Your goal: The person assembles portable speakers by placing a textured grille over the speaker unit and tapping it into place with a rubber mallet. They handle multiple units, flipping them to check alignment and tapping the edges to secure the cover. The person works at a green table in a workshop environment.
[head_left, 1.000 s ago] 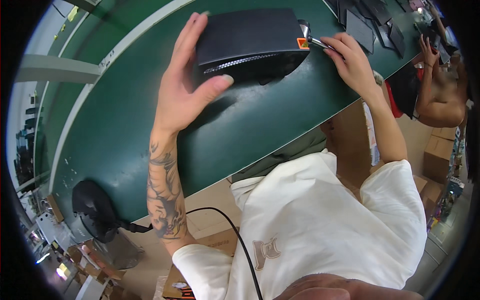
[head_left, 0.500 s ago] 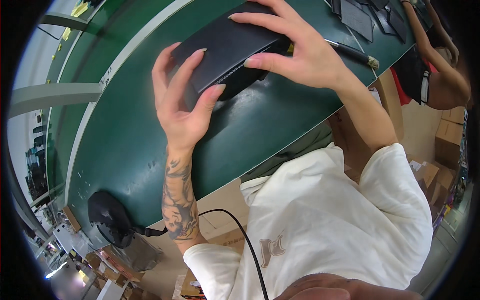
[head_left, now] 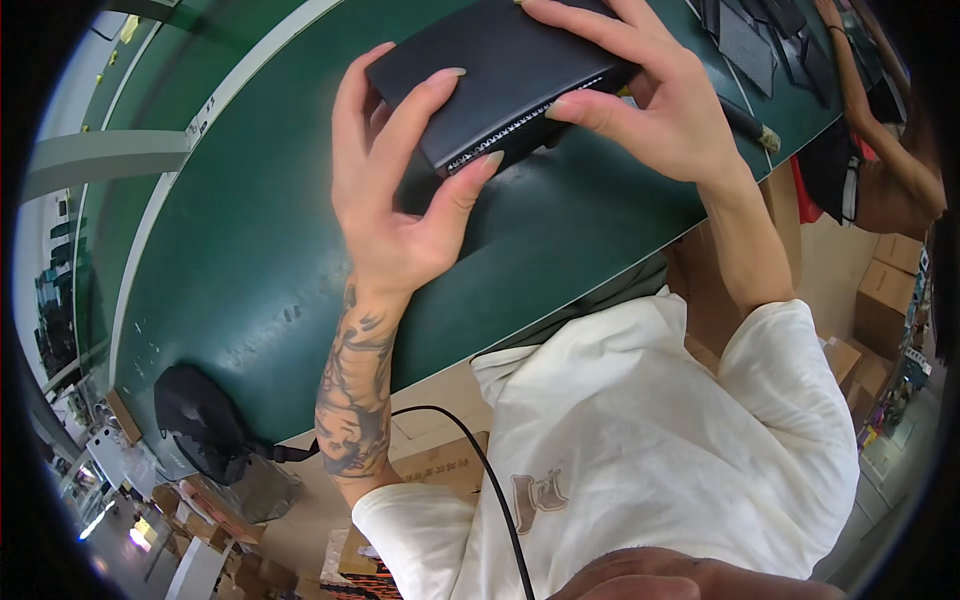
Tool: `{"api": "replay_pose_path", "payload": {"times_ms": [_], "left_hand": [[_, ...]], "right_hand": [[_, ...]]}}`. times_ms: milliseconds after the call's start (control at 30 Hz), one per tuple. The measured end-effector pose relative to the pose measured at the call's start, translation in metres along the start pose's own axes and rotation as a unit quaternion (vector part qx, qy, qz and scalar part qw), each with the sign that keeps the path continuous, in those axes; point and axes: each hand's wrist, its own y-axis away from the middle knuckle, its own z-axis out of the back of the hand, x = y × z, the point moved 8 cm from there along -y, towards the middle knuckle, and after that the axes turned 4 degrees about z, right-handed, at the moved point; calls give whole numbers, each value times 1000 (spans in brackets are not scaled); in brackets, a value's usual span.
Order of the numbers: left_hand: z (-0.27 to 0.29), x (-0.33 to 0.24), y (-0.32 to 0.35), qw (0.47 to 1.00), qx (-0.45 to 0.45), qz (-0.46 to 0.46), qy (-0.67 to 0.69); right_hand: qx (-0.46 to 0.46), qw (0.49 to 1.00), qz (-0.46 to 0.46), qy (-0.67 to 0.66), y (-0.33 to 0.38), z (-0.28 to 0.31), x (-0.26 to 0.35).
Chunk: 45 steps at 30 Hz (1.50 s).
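Note:
Both hands grip a black box-shaped case (head_left: 490, 85) with a smooth, leather-like top and a row of small pale teeth or stitches along its near edge. My left hand (head_left: 400, 190) holds its left end, thumb on the near edge and fingers over the top. On the right end, my right hand (head_left: 640, 95) has its thumb against the toothed edge and fingers spread across the top. The case is tilted above the green tabletop (head_left: 270, 270); its underside is mostly hidden.
A hammer-like tool with a dark handle (head_left: 742, 122) lies right of my right hand. Flat black pieces (head_left: 745, 45) are scattered at the far right, beside another person's arm (head_left: 880, 110). A black pouch (head_left: 195, 415) sits at the left table edge. Cardboard boxes (head_left: 885, 290) stand on the floor.
Both hands and the case have shifted to the right in the picture. The toothed near edge shows more fully now. The grip stays much the same.

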Motion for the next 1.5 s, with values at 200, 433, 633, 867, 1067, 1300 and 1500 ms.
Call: {"api": "replay_pose_path", "payload": {"times_ms": [200,433,633,867,1067,1300,1500], "left_hand": [[13,5,-7,993,35,83,82],[40,36,16,896,-31,380,227],[14,65,35,841,-124,411,329],[4,61,35,851,-114,348,375],[4,56,35,828,-121,359,412],[1,55,32,818,-123,350,439],[4,55,33,824,-126,356,422]], "right_hand": [[-65,994,20,80,3,2,23],[27,992,-111,60,24,39,-43],[113,931,-70,341,68,57,-72],[19,976,-47,213,21,82,-73],[149,978,-97,108,-84,23,55],[320,924,76,196,-119,-53,59],[250,928,131,243,-125,-41,76]]}}
